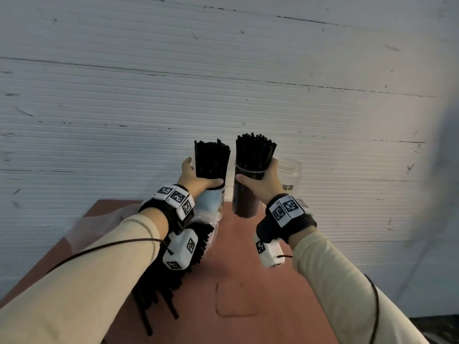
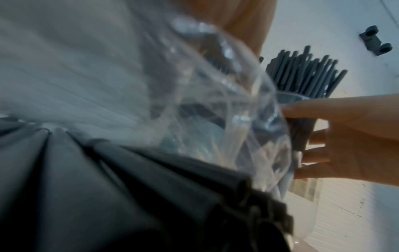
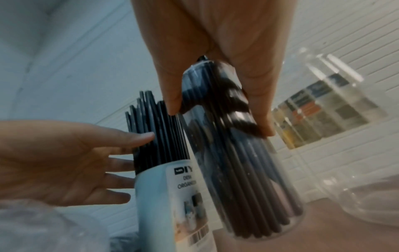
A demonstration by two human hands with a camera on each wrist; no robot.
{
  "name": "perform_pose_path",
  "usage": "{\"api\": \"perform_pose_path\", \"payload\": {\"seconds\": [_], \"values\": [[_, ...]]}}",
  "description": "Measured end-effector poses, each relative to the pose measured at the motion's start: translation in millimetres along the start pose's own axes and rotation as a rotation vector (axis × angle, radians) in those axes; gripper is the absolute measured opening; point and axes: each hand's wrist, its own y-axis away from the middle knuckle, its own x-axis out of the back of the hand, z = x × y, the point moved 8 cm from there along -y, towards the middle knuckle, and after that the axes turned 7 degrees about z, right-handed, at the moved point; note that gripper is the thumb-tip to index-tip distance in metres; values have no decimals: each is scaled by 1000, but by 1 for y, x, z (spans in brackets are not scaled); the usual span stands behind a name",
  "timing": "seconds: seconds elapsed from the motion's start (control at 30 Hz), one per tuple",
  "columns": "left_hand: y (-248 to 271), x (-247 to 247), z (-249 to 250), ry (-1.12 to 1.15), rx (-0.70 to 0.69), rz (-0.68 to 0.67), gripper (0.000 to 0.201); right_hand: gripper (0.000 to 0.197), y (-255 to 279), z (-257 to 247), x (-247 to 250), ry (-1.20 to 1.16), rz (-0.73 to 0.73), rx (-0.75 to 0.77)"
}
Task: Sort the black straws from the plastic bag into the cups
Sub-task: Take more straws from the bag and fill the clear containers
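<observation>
My left hand [image 1: 198, 175] wraps the top of a pale blue cup [image 1: 210, 202], thumb across the black straws [image 1: 212, 160] that stand in it. In the right wrist view its thumb touches those straws [image 3: 159, 133] and its fingers reach behind the cup [image 3: 164, 204]. My right hand [image 1: 255, 180] grips a clear cup [image 1: 244, 202] packed with black straws [image 1: 254, 152], fingers curled round its upper part [image 3: 248, 179]. The clear cup leans a little. Under my left forearm lies the plastic bag [image 1: 99, 224] with several loose black straws [image 1: 159, 294] spilling from it.
An empty clear jar [image 1: 290, 175] with a label stands just right of my right hand, against the white ribbed wall [image 1: 248, 83]. The reddish-brown table [image 1: 248, 281] is narrow and its edges run close on both sides.
</observation>
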Motion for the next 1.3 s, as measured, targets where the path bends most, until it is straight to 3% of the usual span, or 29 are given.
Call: {"api": "perform_pose_path", "payload": {"seconds": [0.3, 0.43, 0.53, 0.7, 0.77, 0.9, 1.0, 1.07, 1.17, 1.23, 1.3], "values": [[-22, -17, -21, -51, 39, -110, 83, 76, -22, 24, -36, 99, -5, -85], [-22, -15, -25, -65, 53, -82, 89, 75, -22, 31, -38, 81, -8, -79], [-23, -14, -27, -71, 53, -79, 107, 72, -20, 31, -34, 87, -9, -73], [-37, -16, -38, -61, 30, -81, 118, 97, -14, 23, -26, 52, -14, -67], [-40, -16, -41, -62, 28, -84, 119, 104, -9, 16, -18, 70, -8, -39], [-45, -16, -45, -80, 4, -94, 124, 96, 1, -8, 13, 151, 96, 138], [-29, -13, -33, -74, 31, -76, 111, 99, -5, -18, 41, 243, 216, 248], [-22, -13, -27, -58, 41, -73, 105, 108, -19, -8, 55, 347, 266, 200], [-19, -14, -26, -34, 54, -69, 92, 116, -37, 25, 61, 443, 221, -16], [-19, -14, -26, -33, 62, -58, 86, 109, -41, 42, 60, 412, 184, -119], [-19, -13, -26, -45, 53, -53, 84, 97, -40, 46, 60, 345, 183, -125]]}}
